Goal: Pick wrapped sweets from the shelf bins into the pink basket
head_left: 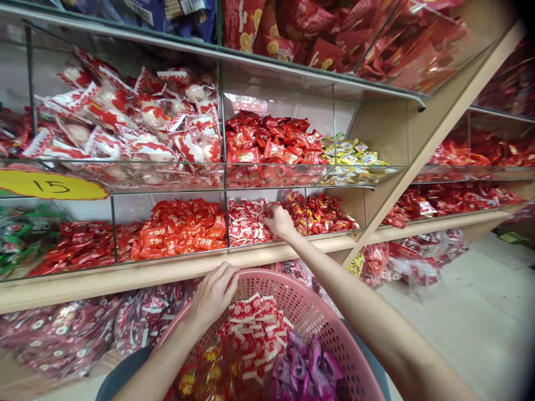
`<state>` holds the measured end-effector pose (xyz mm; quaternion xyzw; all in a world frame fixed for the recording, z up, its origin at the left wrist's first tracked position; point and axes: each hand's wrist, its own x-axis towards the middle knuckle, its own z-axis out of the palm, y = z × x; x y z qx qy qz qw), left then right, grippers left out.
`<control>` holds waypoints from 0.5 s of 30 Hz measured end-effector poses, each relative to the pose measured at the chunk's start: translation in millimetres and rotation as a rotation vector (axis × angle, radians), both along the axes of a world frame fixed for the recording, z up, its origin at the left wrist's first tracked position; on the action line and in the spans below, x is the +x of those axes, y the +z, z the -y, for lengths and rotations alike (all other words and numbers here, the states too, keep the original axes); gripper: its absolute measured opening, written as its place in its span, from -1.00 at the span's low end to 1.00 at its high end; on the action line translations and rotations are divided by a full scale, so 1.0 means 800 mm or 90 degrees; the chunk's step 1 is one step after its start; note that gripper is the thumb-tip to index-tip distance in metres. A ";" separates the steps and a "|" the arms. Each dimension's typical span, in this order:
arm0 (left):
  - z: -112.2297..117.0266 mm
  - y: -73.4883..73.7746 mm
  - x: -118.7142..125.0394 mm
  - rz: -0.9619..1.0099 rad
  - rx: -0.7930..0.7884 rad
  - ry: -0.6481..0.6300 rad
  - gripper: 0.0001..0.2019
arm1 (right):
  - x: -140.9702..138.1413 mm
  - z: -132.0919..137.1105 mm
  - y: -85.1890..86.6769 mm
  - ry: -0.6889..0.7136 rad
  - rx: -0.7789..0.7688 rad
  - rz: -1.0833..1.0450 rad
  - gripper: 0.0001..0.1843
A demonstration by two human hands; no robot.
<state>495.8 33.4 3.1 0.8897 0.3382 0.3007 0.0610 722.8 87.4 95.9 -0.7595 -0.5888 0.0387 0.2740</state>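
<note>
My right hand point(279, 221) reaches into a shelf bin of small red-and-white wrapped candies point(248, 223). Its fingers are curled down among the wrappers, and their tips are partly hidden. My left hand point(215, 289) lies over the far left rim of a pink perforated plastic basket point(334, 314), close to the shelf edge, with its fingers bent together over the rim. Inside the basket, a pile of red-and-white wrapped candies point(257, 328) sits beside purple wrapped candies point(307, 367) and gold-and-red wrapped ones point(211, 370).
A wooden shelf edge point(167, 271) runs in front of the lower bins. Clear dividers separate orange-red packets point(179, 228) and darker red candies point(324, 211). A yellow price tag point(52, 185) hangs left. Bagged sweets point(62, 334) lie beneath the shelf. Tiled floor point(472, 312) shows right.
</note>
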 end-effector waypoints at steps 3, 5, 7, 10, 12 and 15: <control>0.001 0.002 0.000 0.000 0.003 0.001 -0.81 | 0.006 -0.002 -0.001 0.018 0.024 -0.023 -0.75; 0.002 0.003 0.000 0.000 0.003 0.001 -0.81 | 0.007 0.004 0.004 0.032 0.064 -0.045 -0.76; 0.002 0.004 0.000 0.004 0.006 0.000 -0.82 | 0.005 0.021 0.012 0.067 0.149 -0.092 -0.78; 0.002 0.003 -0.001 0.006 0.003 -0.001 -0.82 | 0.000 0.072 0.021 0.148 0.289 -0.183 -0.82; 0.002 0.002 -0.001 0.001 -0.004 0.004 -0.82 | -0.006 0.118 0.016 0.195 0.305 -0.223 -0.82; 0.001 0.001 -0.001 -0.006 -0.009 0.009 -0.82 | -0.014 0.185 -0.017 0.219 0.213 -0.313 -0.83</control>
